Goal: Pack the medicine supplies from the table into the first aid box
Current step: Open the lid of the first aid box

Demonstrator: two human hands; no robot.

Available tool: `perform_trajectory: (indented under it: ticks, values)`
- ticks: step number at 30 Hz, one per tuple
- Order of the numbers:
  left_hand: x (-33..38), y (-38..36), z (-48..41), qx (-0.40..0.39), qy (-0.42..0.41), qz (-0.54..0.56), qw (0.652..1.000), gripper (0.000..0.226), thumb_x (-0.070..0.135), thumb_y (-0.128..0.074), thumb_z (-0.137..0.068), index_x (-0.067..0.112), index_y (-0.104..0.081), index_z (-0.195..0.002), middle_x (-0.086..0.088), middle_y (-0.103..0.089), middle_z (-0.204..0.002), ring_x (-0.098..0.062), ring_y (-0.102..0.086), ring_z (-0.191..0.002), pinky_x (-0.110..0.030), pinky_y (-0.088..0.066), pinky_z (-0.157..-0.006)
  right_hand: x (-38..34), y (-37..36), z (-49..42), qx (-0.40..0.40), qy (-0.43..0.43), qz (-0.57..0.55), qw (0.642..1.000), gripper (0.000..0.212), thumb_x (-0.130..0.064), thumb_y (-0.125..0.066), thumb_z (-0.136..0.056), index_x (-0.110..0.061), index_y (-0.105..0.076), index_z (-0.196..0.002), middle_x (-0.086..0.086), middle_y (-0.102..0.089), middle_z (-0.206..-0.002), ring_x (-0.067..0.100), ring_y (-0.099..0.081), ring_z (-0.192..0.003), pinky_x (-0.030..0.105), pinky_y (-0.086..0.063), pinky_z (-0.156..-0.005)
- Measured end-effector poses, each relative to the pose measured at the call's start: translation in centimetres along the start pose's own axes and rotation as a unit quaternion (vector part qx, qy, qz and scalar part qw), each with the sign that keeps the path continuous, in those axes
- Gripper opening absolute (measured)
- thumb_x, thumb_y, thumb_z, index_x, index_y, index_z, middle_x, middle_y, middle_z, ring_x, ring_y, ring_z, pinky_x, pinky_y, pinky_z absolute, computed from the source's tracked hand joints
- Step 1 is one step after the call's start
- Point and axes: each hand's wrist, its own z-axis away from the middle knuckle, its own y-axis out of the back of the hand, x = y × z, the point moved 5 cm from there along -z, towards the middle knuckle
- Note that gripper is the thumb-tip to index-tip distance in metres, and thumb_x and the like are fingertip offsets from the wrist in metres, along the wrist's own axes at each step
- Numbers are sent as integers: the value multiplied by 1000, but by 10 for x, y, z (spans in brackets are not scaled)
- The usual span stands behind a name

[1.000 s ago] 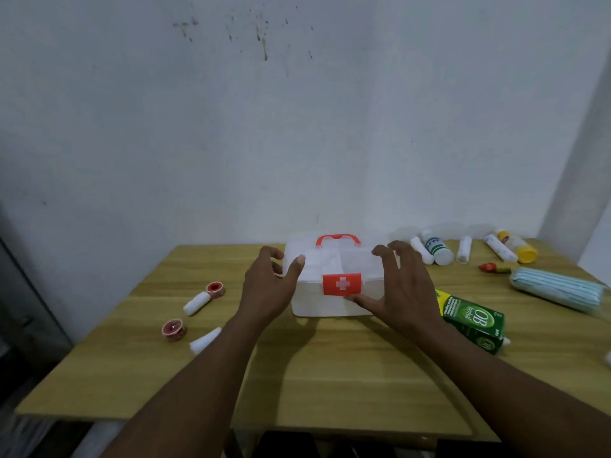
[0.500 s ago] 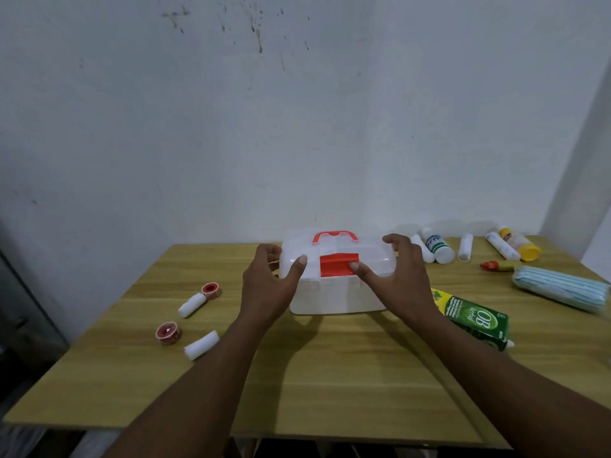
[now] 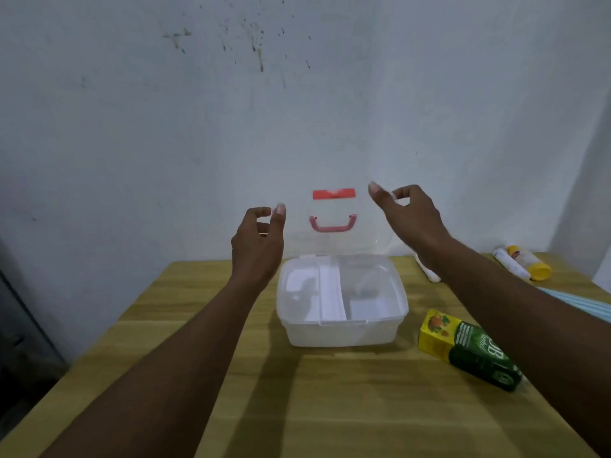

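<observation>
The white first aid box [image 3: 340,335] stands open on the wooden table [image 3: 330,408]. Its clear lid [image 3: 334,247] is raised upright, with the red handle [image 3: 332,224] and red latch [image 3: 334,194] showing on it. My left hand [image 3: 258,246] pinches the lid's left edge. My right hand [image 3: 410,216] pinches its upper right corner. Inside the box lies a white divided tray with nothing else seen in it. A green and yellow medicine carton [image 3: 469,348] lies right of the box, partly under my right forearm.
A white roll [image 3: 428,272] lies behind my right arm. A white tube [image 3: 510,266] and a yellow-capped bottle [image 3: 529,266] lie at the far right by the wall. A pale blue mask pack [image 3: 582,302] shows at the right edge.
The latch was flipped up and the lid swung from shut to upright. Both hands rose with the lid. The view has moved closer, and the rolls on the left are out of view.
</observation>
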Motion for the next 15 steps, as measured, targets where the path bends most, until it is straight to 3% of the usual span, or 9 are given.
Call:
perform_trajectory:
  ticks: [2,4,6,10,13,15]
  values:
    - [-8,-8,-16,-18,34,2,999,54,67,-48,-89,25,-59,-121,-3,-68,-103,-22,-68,-98,-38,-51,-88,3,-6,-21,-30,-31,-23,999,79,-77,-59,-72,-14,-53,-120,6,-60,-121,19,-52,-101,34,-40,-82]
    - [-18,-18,-27,-44,63,-2,997,53,65,-48,-90,23,-60,-120,-5,-68,-109,-25,-65,-104,-41,-50,-95,9,-14,-33,-60,-54,-42,996,85,-68,-62,-78,2,-53,-124,17,-60,-102,22,-49,-88,36,-40,-76]
    - [-30,-27,-35,-71,92,0,993,56,67,-48,-87,22,-63,-116,-7,-67,-115,-27,-64,-108,-46,-49,-100,22,-21,-41,-78,-76,-45,993,78,-57,-63,-85,9,-53,-125,27,-57,-99,24,-50,-85,37,-41,-74]
    - [-53,-43,-36,-126,137,6,982,70,78,-45,-74,23,-64,-113,-15,-65,-121,-33,-61,-115,-53,-48,-102,61,-38,-47,-116,-139,-42,983,52,-54,-65,-85,-10,-62,-113,11,-62,-121,26,-61,-109,41,-49,-84]
    - [-75,-51,-32,-168,166,-5,972,71,75,-45,-83,18,-62,-121,-18,-61,-131,-35,-57,-123,-54,-44,-106,90,-51,-42,-145,-168,-9,975,51,-55,-65,-85,-14,-62,-115,8,-61,-118,26,-60,-105,38,-48,-80]
    - [-88,-53,-29,-192,183,-15,964,69,69,-44,-90,14,-59,-131,-13,-59,-135,-32,-56,-123,-51,-44,-105,105,-56,-37,-157,-183,7,970,60,-55,-65,-85,-10,-60,-125,8,-59,-118,26,-59,-105,40,-47,-88]
